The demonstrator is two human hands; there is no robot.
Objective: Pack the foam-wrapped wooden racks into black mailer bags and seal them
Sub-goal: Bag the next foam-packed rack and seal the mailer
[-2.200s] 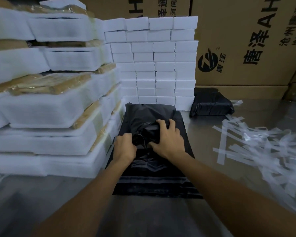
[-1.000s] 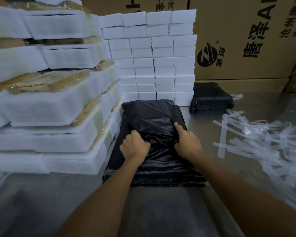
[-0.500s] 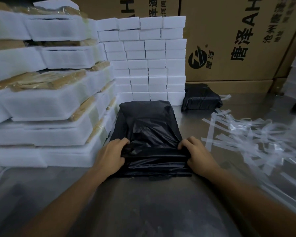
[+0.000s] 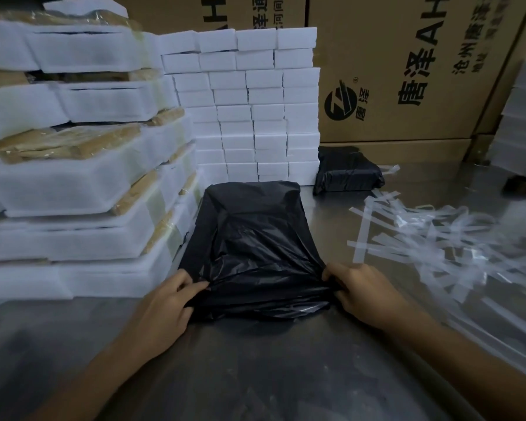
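The black mailer bag lies at the centre of the frame on the metal table, its far end filled out into a blocky shape and its near end folded into a crumpled band. The contents are fully covered by the black film, so I cannot tell what is inside.

My left hand grips the near left corner of the folded band; the fingers curl onto the film and the thumb lies along its edge. My right hand grips the near right corner in the same way, fingers curled around the bunched film. Both hands hold the band at table level, one at each end, with the fold stretched between them.

At the left of the frame, the stack of foam-wrapped wooden racks stands just beside the bag's left edge; tan wood shows between the white foam layers. Behind the bag, at upper centre, stands a wall of small white foam blocks. To the right of that wall, a sealed black parcel sits against the printed cardboard cartons. At the right of the frame, a loose pile of clear peeled strips lies on the table, apart from the bag.
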